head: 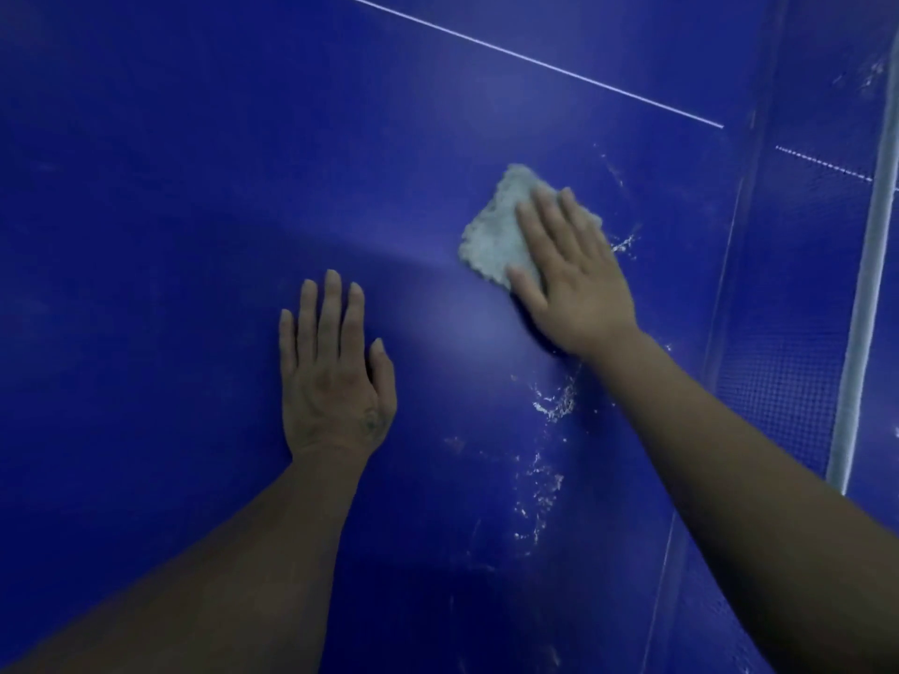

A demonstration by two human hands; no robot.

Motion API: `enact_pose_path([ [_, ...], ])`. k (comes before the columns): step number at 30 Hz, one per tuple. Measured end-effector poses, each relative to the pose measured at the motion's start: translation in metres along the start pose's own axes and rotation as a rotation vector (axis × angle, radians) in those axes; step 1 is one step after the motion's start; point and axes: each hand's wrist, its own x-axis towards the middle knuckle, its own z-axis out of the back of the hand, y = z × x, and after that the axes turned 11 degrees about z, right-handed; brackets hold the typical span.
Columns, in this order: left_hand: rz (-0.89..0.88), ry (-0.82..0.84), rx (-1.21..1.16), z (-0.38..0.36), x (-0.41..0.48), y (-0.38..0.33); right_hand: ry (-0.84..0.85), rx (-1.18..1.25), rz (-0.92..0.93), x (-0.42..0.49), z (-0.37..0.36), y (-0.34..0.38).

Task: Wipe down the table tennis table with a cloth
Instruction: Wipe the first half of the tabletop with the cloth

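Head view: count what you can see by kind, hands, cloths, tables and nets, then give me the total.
hands: 2, the left hand and the right hand
cloth: 1
table: 1
net: 1
total: 5
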Motion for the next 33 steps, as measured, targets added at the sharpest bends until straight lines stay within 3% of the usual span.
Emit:
enact_pose_path([
  [2,0.003,0.009,0.014,0.000,0.000,0.001,0.008,0.014,-0.117,-0.009,0.002,-0.006],
  [4,-0.003,0.011,0.000,0.001,0.000,0.001,0.017,-0.023,-0.083,-0.033,0.000,-0.001],
  [7,-0.004,0.000,-0.009,0.001,0.001,0.002,0.014,-0.060,0.176,-0.046,0.003,-0.012],
  [10,-0.007,-0.011,-0.036,0.000,0.001,0.001,0.105,-0.109,0.503,-0.003,0.014,-0.039],
  [12,-0.011,-0.020,-0.042,0.000,0.001,0.003,0.142,-0.118,0.592,0.037,0.019,-0.051],
  [15,-0.012,-0.034,-0.041,-0.001,0.001,0.003,0.142,-0.137,0.467,0.085,0.027,-0.064],
  [20,-0.025,-0.050,-0.046,-0.001,0.000,0.001,0.049,0.009,-0.108,0.074,0.033,-0.091],
  [22,-0.023,-0.046,-0.049,0.000,0.001,0.000,0.047,0.023,-0.234,0.040,0.028,-0.079],
  [26,-0.021,-0.037,-0.039,0.001,0.000,0.000,0.067,-0.007,-0.121,-0.034,0.007,-0.030],
  [29,-0.026,-0.046,-0.026,0.000,-0.001,0.000,0.080,-0.052,-0.042,-0.022,0.010,-0.052],
  [33,-0.022,-0.050,-0.016,-0.002,-0.001,0.001,0.016,0.004,-0.310,0.011,0.020,-0.079],
])
